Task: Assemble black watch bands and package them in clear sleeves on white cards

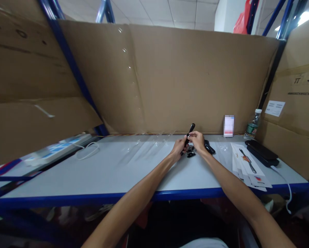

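Observation:
My left hand (180, 145) is closed around the lower part of a black spokeshave (192, 127), a long slim tool held tilted above the table with its rounded handle pointing up and away. The fingertips of my right hand (197, 139) pinch at the tool's middle; any small part between them is too small to make out. Below the hands lie several small shiny black metal pieces (191, 154), partly covered by the fingers. Just right of my right hand rests another black tool or tool part (209, 147), half hidden behind the wrist.
Printed cards (249, 168) picturing a two-handled tool lie at the right, beside a black case-like object (262, 153) with a white cable. A phone (228, 126) and a water bottle (252, 124) stand behind. Clear plastic bags (149, 146), a power strip (59, 150) and cardboard walls (185, 79) surround the workspace.

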`<state>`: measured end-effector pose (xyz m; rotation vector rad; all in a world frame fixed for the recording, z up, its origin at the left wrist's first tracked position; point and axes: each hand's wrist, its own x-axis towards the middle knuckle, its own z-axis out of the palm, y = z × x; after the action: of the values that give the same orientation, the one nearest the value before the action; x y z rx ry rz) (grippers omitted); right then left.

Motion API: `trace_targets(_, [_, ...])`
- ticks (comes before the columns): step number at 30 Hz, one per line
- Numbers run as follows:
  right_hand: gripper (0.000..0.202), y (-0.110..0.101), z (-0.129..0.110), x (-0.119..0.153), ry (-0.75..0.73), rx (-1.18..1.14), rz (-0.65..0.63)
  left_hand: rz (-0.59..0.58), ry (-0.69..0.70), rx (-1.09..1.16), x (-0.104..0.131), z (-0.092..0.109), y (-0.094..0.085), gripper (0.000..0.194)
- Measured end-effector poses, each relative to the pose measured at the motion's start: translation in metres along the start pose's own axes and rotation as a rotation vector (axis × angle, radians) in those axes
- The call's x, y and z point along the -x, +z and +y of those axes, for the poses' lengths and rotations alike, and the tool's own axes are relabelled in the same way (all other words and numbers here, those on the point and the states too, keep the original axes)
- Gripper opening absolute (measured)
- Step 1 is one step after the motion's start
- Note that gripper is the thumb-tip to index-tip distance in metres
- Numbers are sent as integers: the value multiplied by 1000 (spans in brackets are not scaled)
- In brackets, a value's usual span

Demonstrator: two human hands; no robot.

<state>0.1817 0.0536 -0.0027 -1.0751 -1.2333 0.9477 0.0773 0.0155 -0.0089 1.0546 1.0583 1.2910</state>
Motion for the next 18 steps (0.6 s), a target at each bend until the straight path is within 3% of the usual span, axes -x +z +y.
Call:
trace_targets(4, [8, -1, -2, 5, 44, 4, -89, 1, 6, 22, -2, -1, -1, 42])
trace_targets(9, [5, -3, -6, 7, 222, -248, -165, 25, 59, -27, -1, 1, -2, 38])
trace_targets(18, [13, -7, -8, 6, 286, -413, -146, 49, 63, -105, 1, 1, 0, 44])
